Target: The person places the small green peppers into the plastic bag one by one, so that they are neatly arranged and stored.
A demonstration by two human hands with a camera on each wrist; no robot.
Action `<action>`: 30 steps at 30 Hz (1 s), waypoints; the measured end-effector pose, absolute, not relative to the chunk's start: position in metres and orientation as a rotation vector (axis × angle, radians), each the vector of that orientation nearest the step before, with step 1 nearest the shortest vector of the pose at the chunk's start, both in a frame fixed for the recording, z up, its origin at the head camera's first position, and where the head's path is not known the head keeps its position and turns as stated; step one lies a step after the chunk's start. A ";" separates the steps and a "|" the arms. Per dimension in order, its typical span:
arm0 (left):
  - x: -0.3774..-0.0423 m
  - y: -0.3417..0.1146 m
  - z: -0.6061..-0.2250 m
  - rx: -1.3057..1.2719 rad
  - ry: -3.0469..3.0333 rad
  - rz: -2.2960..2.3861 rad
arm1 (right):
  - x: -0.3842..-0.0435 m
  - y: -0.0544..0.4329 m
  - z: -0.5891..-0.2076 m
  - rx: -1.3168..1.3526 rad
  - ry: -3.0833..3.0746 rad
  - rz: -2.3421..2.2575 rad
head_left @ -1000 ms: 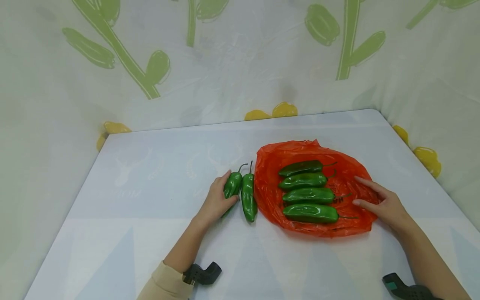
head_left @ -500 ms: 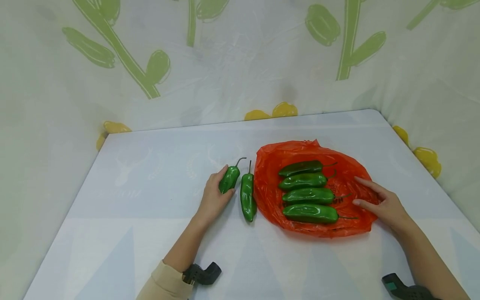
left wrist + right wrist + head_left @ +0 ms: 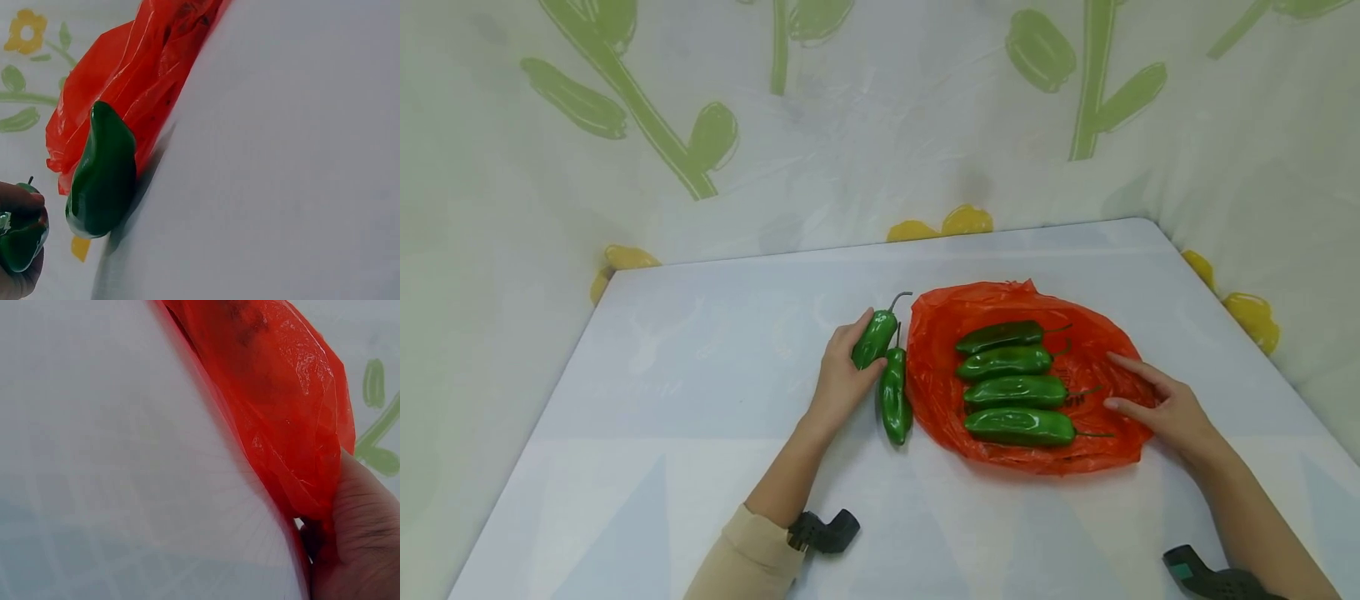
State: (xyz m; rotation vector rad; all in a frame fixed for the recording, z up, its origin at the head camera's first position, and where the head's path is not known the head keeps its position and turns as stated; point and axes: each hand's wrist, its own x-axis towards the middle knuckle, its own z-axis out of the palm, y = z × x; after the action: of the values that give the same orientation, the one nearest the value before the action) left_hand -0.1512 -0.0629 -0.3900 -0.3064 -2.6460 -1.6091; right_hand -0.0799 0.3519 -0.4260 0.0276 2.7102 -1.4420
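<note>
My left hand grips a green chili pepper between thumb and fingers, its curved stem pointing away. In the left wrist view the same hand and held pepper show at the lower left edge. A second green chili pepper lies on the table beside it, against the left side of a red plastic bag. Several more chili peppers lie in a row inside the spread bag, stems to the right. My right hand holds the bag's right rim, with the thumb over the plastic in the right wrist view.
The white table has a pale blue pattern and a rounded far right corner. A curtain with green and yellow plant prints hangs behind and along the sides. A black wrist camera sits on my left wrist.
My left hand has lifted the left pepper off its place, drawn it slightly left, then moved it up and right over the second pepper's stem. The right hand and bag stay put.
</note>
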 end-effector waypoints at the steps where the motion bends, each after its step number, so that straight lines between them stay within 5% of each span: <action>1: -0.152 -0.062 -0.389 -0.309 -2.638 -1.614 | -0.080 0.351 -0.426 0.025 2.709 -1.442; 30: -0.154 -0.020 -0.367 -0.568 -2.478 -1.694 | -0.080 0.353 -0.426 -0.001 2.717 -1.464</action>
State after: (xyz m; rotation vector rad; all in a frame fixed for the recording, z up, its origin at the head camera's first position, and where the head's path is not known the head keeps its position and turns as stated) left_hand -0.1541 -0.0203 -0.3671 -0.5683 -2.4781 -1.6935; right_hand -0.0801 0.3526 -0.4259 -0.0014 2.7166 -1.4645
